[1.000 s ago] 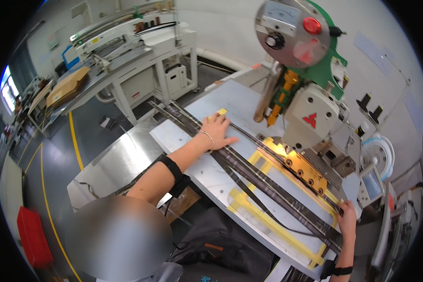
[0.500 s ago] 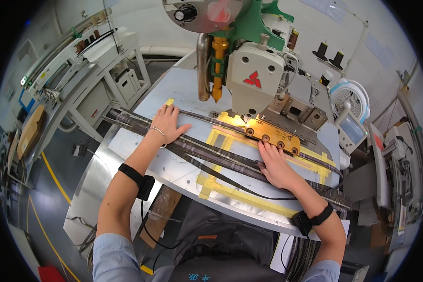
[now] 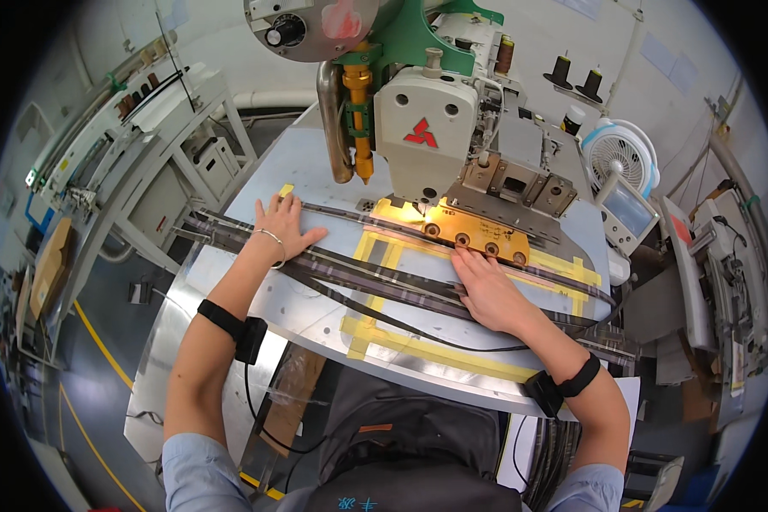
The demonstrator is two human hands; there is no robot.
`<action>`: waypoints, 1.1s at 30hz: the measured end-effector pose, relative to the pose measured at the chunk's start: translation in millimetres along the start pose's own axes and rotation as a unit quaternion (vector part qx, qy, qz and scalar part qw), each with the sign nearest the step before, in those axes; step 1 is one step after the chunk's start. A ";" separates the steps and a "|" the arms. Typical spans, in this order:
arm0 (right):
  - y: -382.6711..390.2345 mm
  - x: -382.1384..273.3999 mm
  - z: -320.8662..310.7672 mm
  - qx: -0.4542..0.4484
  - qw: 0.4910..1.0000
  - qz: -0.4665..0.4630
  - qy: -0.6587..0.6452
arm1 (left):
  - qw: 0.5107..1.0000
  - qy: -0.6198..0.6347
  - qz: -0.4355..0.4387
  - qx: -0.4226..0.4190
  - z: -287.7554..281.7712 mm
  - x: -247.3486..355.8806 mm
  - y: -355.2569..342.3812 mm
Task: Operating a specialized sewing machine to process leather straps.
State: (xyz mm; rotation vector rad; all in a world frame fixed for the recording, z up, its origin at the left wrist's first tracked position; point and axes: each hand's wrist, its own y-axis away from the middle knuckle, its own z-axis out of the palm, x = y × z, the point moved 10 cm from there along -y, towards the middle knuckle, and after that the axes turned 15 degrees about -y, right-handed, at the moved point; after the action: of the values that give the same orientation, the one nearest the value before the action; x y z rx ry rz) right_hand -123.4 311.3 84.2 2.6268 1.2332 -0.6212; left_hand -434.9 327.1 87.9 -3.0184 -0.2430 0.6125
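Observation:
My left hand (image 3: pixel 283 229) lies flat with its fingers spread, fingertips at the left end of a narrow dark strip (image 3: pixel 337 213). That strip runs right, along the front of a brass-coloured plate (image 3: pixel 478 229) under the sewing machine head (image 3: pixel 422 119). Against the plate's near edge rest the stretched fingertips of my right hand (image 3: pixel 491 288), its palm over a bundle of dark striped bands (image 3: pixel 384 283). Neither hand grips anything; what lies beneath the right palm is hidden. A thin black band (image 3: pixel 418 334) curves loosely nearer to me. A lamp lights the plate's left end.
Yellow tape (image 3: pixel 452 363) marks the pale worktable (image 3: pixel 294 299). A gold-coloured rod (image 3: pixel 361 128) hangs left of the machine head. To the right stand a small screen (image 3: pixel 627 213) and a white fan (image 3: pixel 616 158). Another machine table (image 3: pixel 158 162) stands at the left.
The whole view has shifted, so the machine and table sit slightly further left. Both hands keep nearly the same places on the bands and beside the plate.

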 end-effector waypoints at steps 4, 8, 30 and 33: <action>-0.1 -0.6 -0.8 0.000 1.000 0.007 0.012 | 0.981 -0.015 0.187 0.050 -36.7 79.3 10.4; -0.4 -0.5 -2.5 -0.001 1.000 0.004 0.007 | 0.935 0.101 0.316 0.122 -70.5 157.8 37.5; 117.4 93.2 -60.4 0.086 0.980 0.168 0.054 | 0.931 0.085 0.309 0.174 -71.0 166.5 41.1; 103.2 63.0 -70.8 0.091 0.987 0.118 0.067 | 0.933 0.090 0.297 0.182 -76.4 162.9 42.8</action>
State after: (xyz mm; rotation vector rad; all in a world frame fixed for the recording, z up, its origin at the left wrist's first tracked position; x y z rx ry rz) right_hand 12.6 311.8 118.1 2.9512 0.9144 -0.5451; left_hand -250.9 310.0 92.3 -2.7230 0.7338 0.3434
